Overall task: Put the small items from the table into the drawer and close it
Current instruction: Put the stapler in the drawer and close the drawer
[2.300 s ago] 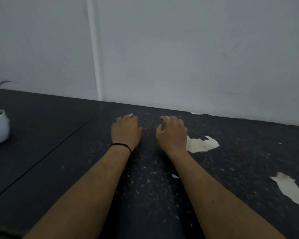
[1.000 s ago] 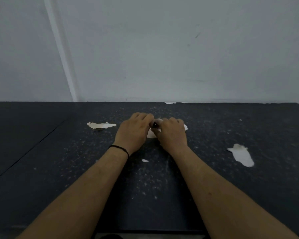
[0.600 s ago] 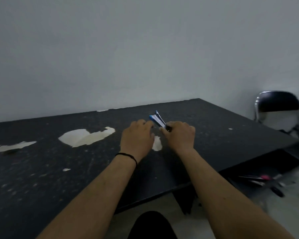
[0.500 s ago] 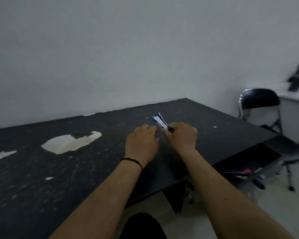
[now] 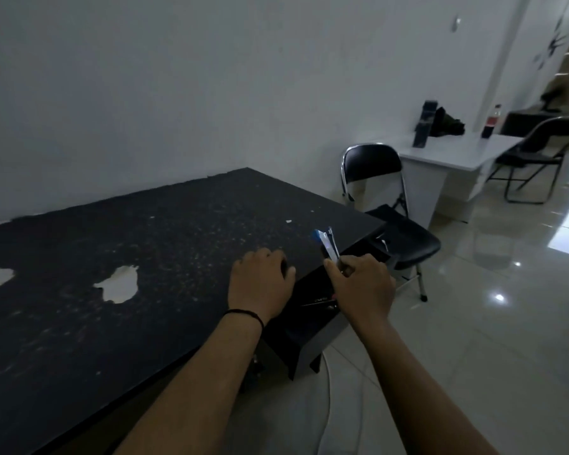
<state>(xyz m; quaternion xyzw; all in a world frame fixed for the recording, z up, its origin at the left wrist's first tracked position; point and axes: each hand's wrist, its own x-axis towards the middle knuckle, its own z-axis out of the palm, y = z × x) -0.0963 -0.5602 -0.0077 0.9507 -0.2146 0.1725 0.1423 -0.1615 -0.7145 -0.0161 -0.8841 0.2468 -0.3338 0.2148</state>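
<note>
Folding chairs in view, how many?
2. One folding chair sits just beyond the black table's right end; the other folding chair stands farther back, by the white desk.

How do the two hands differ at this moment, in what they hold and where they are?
The right hand pinches a small bundle of pens, which sticks up out of its fingers; the left hand is curled with its back to the camera, and whether it holds anything cannot be seen. The left hand is over the edge of the black table; the right hand is past that edge, above the open drawer. Both show their backs.
</note>
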